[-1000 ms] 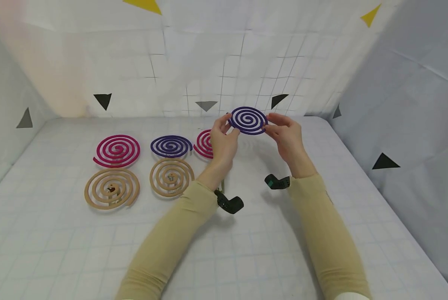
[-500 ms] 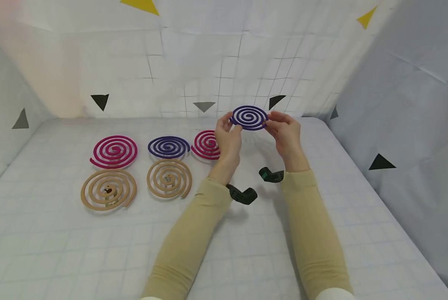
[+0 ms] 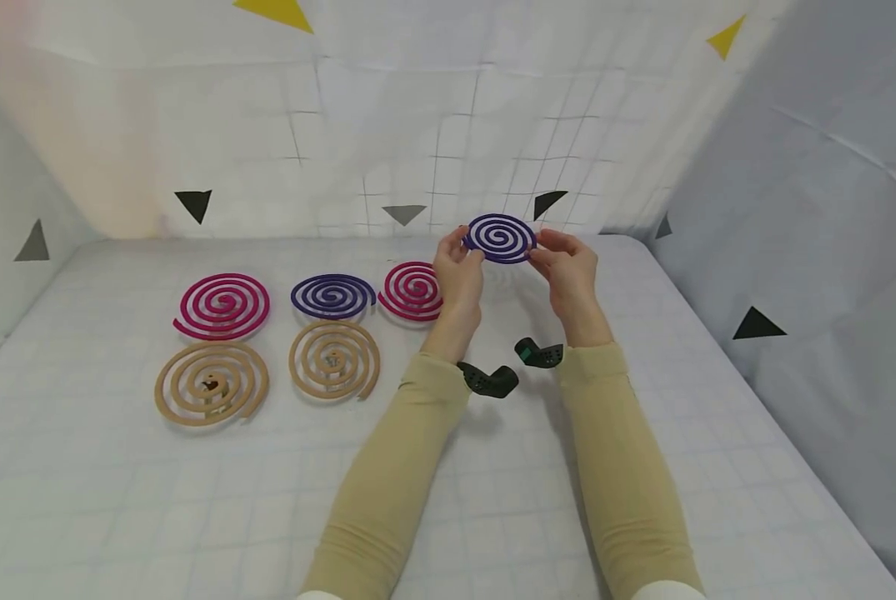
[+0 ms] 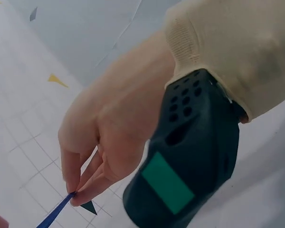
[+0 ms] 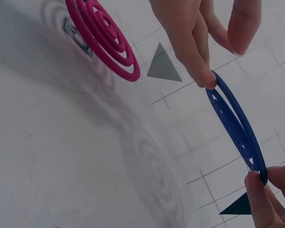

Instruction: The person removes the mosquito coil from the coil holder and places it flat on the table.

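Note:
A purple mosquito coil (image 3: 499,239) is held up above the far part of the table, tilted so that its spiral faces the head camera. My left hand (image 3: 458,279) pinches its left rim between thumb and fingers. At the opposite rim, my right hand (image 3: 572,273) pinches it the same way. The right wrist view shows the coil (image 5: 237,126) nearly edge-on, with fingertips at both ends. Just left of my left hand, a pink coil (image 3: 412,292) is partly hidden by it.
Farther left are another purple coil (image 3: 332,297), another pink coil (image 3: 222,306) and two tan coils (image 3: 333,360). A small metal stand (image 5: 77,37) shows beneath the near pink coil. White gridded walls bound the table (image 3: 192,508); a dark wrist camera (image 3: 490,380) hangs from each wrist.
Both hands keep their pinch on the purple mosquito coil, which stays almost in place. My left hand and forearm have shifted right, uncovering more of the nearby pink coil.

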`<state>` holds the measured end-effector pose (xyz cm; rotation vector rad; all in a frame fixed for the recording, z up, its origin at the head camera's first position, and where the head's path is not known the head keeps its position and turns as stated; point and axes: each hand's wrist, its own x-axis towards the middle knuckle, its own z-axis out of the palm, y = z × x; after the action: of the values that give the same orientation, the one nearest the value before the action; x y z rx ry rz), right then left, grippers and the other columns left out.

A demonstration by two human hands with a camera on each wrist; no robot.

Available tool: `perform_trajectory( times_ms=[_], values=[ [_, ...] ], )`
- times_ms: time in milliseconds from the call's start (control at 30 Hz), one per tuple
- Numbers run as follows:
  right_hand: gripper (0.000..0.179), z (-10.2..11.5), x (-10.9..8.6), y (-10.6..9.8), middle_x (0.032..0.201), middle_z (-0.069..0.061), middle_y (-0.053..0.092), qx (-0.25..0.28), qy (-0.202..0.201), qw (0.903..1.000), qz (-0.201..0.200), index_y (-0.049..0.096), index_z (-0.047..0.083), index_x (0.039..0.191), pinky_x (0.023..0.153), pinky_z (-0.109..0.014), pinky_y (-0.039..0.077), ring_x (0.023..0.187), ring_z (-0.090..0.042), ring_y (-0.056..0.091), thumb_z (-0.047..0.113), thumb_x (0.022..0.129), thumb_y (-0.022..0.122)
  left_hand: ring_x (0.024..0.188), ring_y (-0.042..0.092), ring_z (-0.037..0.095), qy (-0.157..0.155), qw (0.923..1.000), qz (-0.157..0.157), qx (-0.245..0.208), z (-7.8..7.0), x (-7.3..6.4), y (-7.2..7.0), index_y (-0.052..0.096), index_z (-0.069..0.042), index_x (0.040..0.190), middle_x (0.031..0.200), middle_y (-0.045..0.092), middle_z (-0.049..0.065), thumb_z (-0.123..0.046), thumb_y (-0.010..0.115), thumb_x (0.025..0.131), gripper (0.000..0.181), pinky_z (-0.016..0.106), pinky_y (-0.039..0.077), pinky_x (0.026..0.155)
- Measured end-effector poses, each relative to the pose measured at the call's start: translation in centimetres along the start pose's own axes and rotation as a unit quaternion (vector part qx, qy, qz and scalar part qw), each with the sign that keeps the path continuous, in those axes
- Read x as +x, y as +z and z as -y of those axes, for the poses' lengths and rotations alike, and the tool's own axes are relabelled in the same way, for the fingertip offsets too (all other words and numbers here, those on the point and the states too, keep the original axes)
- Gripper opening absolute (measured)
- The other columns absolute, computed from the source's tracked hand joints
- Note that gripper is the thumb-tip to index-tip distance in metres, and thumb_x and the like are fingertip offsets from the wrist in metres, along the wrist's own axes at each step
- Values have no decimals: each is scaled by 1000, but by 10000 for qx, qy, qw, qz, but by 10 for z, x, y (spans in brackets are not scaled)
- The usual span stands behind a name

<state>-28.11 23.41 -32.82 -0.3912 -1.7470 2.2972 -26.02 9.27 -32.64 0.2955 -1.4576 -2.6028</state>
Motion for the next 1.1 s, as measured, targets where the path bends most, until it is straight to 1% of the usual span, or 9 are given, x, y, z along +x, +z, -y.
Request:
perform_trajectory(
  times_ms=[133,333,533,633,733,833,900,1000,1100],
  values=[
    [38,-4,2,0,129,-18,59,-4,54,10000,-53,62,1,121,94,-30,56,111,-26,64,-17,88,59,139,48,22,-132,9997,158,105,4,3,-3,53,-3,137,150,50,11,13,46,91,49,30,45,109],
    [45,-7,2,-3,136,-19,57,-156,142,9997,-95,57,-2,132,94,-28,56,117,-26,62,-16,89,59,141,45,22,-139,9991,393,59,8,5,-4,51,-4,139,150,50,12,14,46,93,49,33,42,112],
    [48,-9,3,-5,138,-18,56,-289,265,9991,-140,57,0,134,95,-28,55,120,-25,61,-17,88,59,141,45,25,-240,9983,525,-24,10,7,-6,48,-2,140,150,49,16,18,42,91,54,34,42,112],
    [49,-11,4,-5,139,-17,56,-309,327,9989,-125,57,0,134,95,-28,55,122,-25,61,-17,88,59,142,44,26,-331,9980,539,-60,11,9,-7,47,-2,141,152,46,18,21,40,88,58,31,44,109],
    [49,-13,5,-5,139,-17,57,-325,336,9988,-127,57,0,134,95,-28,55,121,-25,61,-17,88,60,142,43,26,-469,9974,542,-79,13,11,-9,45,-1,143,153,44,19,22,40,86,61,25,45,99],
    [49,-15,6,-5,139,-16,57,-415,330,9985,-154,58,1,133,95,-29,56,119,-24,61,-16,88,60,140,44,27,-625,9963,575,-94,15,12,-9,43,0,144,154,42,20,23,40,84,64,24,42,89],
    [50,-16,6,-6,139,-15,57,-474,379,9980,-188,57,1,135,95,-29,55,119,-23,61,-17,87,60,139,44,27,-718,9956,589,-86,17,13,-10,43,-1,144,155,40,19,23,40,83,65,24,41,89],
    [54,-18,7,-7,141,-15,56,-539,564,9966,-255,56,1,138,96,-28,55,117,-21,62,-17,87,60,141,40,25,-788,9951,592,-1,19,13,-10,43,-2,144,159,35,16,23,40,82,67,25,40,91],
    [56,-23,9,-9,142,-16,56,-455,774,9955,-303,54,1,140,98,-28,54,115,-20,62,-18,87,60,144,37,24,-802,9949,606,37,21,13,-11,42,-1,145,161,31,14,23,39,80,69,25,38,94]
  ],
)
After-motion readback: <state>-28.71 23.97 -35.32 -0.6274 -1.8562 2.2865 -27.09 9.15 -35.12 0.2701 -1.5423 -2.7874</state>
